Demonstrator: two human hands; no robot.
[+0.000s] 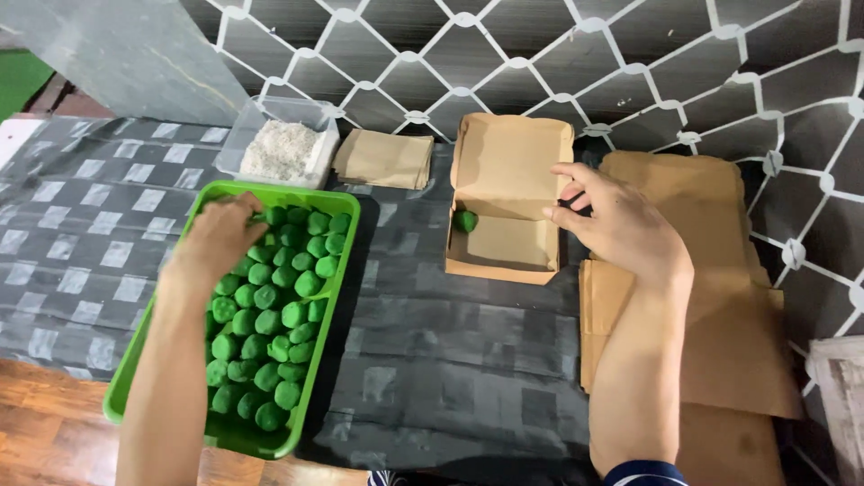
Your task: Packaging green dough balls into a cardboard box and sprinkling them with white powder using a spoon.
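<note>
- Left hand: reaching into the far end of the bright green rectangular plastic tray, fingers curled down among the balls; whether the grip has closed on one I cannot tell, as the fingertips are hidden by the back of the hand
- Right hand: resting at the right wall of the small open brown cardboard box, fingers loosely bent and spread, thumb side toward the box edge; grip partly open, touching the box wall, nothing held inside it
- Green tray: lies lengthwise on the left part of the tabletop, near end overhanging toward the wooden floor; it is filled with many small round green dough-like balls, packed in rough rows, touching one another
- Single green ball: sits alone inside the cardboard box, against its left inner wall, well apart from the tray
- Cardboard box: stands in the middle of the tabletop, hinged lid thrown back and leaning toward the wall
- Clear square plastic tub: just behind the tray's far end, holding a pale whitish grainy powder
- Folded flat brown cardboard piece: between the tub and the open box, lying flat
- Stack of flat brown cardboard sheets: right of the box, under the right forearm
- Tabletop covering: dark grey cloth with lighter grey check squares
- Wall behind: dark with a white diamond lattice pattern
</note>
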